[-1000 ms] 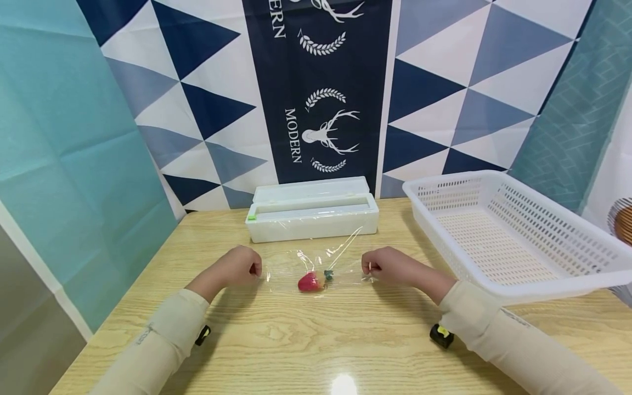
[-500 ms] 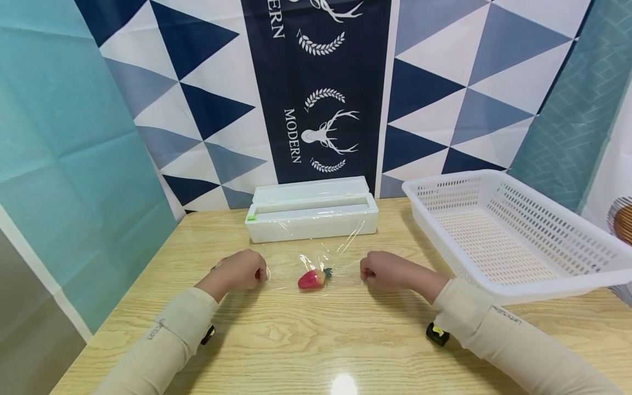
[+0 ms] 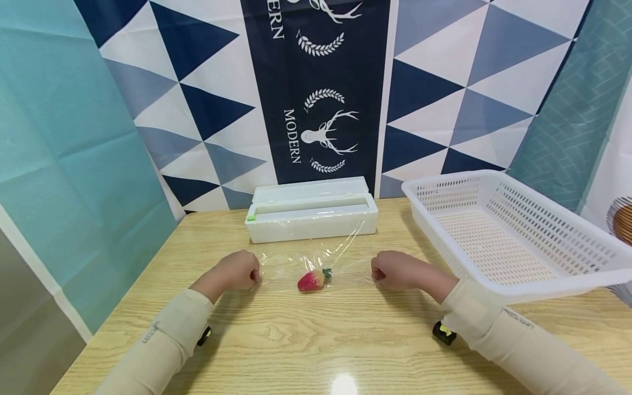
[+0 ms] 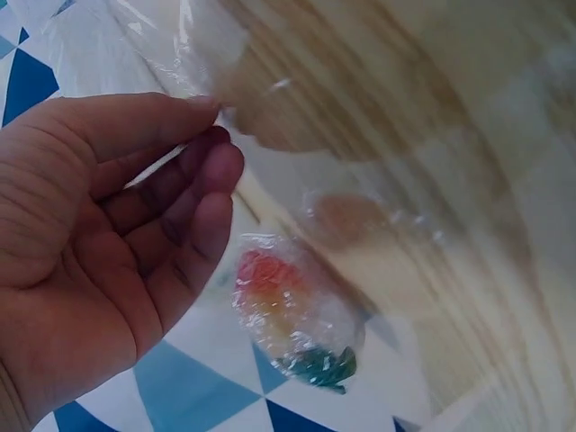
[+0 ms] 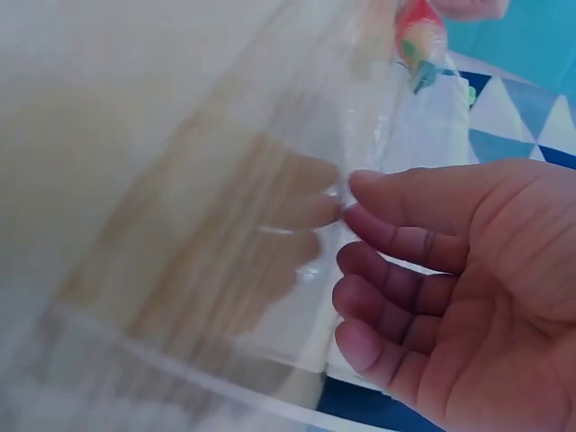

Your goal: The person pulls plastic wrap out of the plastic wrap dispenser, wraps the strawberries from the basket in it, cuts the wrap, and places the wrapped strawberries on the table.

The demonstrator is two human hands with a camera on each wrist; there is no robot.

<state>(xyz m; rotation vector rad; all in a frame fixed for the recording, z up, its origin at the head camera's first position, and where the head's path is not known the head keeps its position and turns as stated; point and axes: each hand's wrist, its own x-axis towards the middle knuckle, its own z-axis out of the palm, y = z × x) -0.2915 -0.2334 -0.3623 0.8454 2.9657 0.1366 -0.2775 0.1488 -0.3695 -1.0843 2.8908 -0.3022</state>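
A red and pale-yellow strawberry with a green top (image 3: 312, 280) lies on the table between the hands, under clear plastic film (image 3: 286, 269) that runs back to a long white box (image 3: 313, 226). At the strawberry's left, the left hand (image 3: 234, 270) pinches the film's edge between thumb and forefinger; the left wrist view shows this hand (image 4: 117, 216) with the strawberry (image 4: 292, 310) beyond. On the other side the right hand (image 3: 397, 270) pinches the film's right edge; its other fingers curl loosely in the right wrist view (image 5: 450, 261).
The white box's lid (image 3: 311, 189) stands raised at the back. To the right is a large white perforated basket (image 3: 494, 285). A patterned cloth hangs behind the wooden table (image 3: 296, 351), and a round brown object (image 3: 624, 224) shows at the right edge.
Both hands moved inward, then apart again, the left hand to the left and the right hand to the right. The film between them shifted; the strawberry stayed about where it was.
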